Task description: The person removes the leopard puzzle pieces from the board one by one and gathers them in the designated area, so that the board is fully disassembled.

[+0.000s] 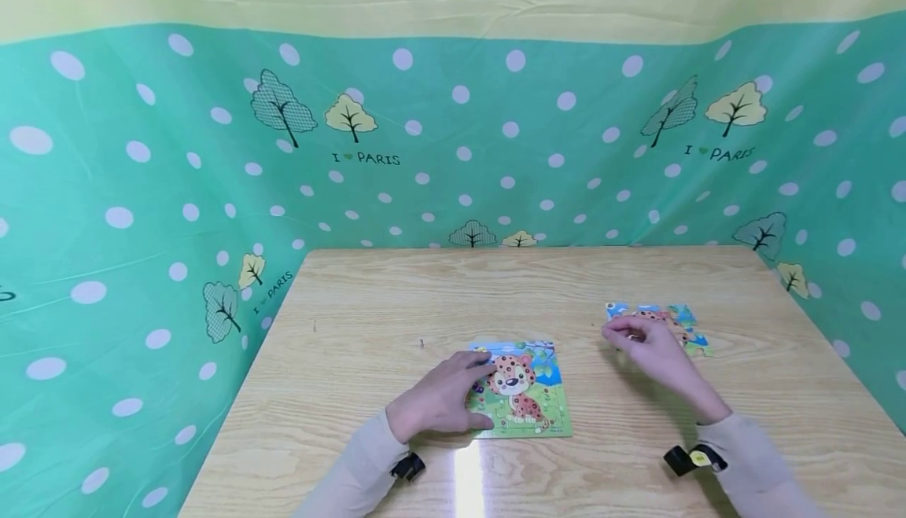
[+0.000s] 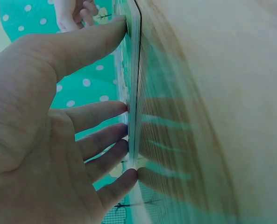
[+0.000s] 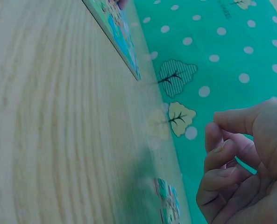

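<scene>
Hung far, left and right with green, pale-dotted, yellow-topped fabric (image 1: 439,101); furnished with a wood-grain table (image 1: 453,294), streaked near by white glare (image 1: 468,480).

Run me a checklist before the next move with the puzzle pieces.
1. Board flat on the table: ok.
2. Left hand touching the board: ok, at its left side.
3. Pieces apart from the board: ok.
4. Right hand near the pieces: ok, raised off the table.
5. Piece in the right hand: not ok, none shows.
6. Every piece present: cannot tell; the right hand hides part of the group.
</scene>
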Demonstrator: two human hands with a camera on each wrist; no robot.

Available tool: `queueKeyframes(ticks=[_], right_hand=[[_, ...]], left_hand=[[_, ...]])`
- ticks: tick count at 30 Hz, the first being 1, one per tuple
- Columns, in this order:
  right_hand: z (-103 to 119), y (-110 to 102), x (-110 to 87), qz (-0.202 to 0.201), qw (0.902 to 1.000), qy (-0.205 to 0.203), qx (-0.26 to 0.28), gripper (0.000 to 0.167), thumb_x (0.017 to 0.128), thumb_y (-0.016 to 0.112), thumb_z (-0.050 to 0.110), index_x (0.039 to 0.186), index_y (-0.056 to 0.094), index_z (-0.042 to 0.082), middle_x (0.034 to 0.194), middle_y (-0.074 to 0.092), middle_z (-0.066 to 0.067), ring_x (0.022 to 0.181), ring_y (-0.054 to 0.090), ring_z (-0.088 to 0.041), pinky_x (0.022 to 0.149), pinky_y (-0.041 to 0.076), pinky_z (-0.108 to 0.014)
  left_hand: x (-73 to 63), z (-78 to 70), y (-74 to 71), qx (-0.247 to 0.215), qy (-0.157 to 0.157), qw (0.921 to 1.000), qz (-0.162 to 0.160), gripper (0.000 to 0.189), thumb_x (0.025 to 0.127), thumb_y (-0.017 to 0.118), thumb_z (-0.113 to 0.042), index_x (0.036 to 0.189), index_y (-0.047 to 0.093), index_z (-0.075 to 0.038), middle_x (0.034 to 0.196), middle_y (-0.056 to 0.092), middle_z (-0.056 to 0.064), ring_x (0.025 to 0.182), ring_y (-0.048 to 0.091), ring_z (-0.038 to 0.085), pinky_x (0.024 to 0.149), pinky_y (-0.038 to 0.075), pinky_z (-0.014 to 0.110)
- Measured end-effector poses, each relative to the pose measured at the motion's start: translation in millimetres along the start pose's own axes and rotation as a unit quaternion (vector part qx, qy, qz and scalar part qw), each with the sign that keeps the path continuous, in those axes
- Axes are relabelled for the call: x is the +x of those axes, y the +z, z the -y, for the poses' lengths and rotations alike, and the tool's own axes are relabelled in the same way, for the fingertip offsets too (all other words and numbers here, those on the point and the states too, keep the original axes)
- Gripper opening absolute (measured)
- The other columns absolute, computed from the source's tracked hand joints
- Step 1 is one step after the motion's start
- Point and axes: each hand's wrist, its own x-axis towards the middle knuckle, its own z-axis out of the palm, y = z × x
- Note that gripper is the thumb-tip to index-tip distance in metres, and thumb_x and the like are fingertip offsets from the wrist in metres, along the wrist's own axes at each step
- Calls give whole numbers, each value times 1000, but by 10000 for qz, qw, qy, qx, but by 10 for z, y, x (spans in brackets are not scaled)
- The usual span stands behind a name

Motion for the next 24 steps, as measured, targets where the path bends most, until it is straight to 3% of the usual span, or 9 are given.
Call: queueKeyframes(ticks=[5,12,24], right_hand=[[55,78,-21,125,9999,3,32,29,105,69,29,119,77,5,113,74,-12,88,59,-14,69,50,-23],[125,175,-36,316,9992,-170,156,27,103,72,27,117,77,4,101,72,-7,81,58,-13,65,49,-24],[281,363,-78,670,9962,-270,478,24,101,73,22,115,77,3,99,77,-9,75,61,-13,62,52,-23]], left_hand=[[-1,0,-1,2,6,10000,0,91,86,85,-53,161,48,-16,173,37,5,159,37,28,128,38,53],[5,5,5,13,25,10000,0,92,86,85,-53,161,48,-16,173,37,5,159,37,28,128,37,53],[-6,11,12,-23,79,10000,-52,99,82,87,-58,162,47,-15,173,37,6,159,36,29,130,36,51]])
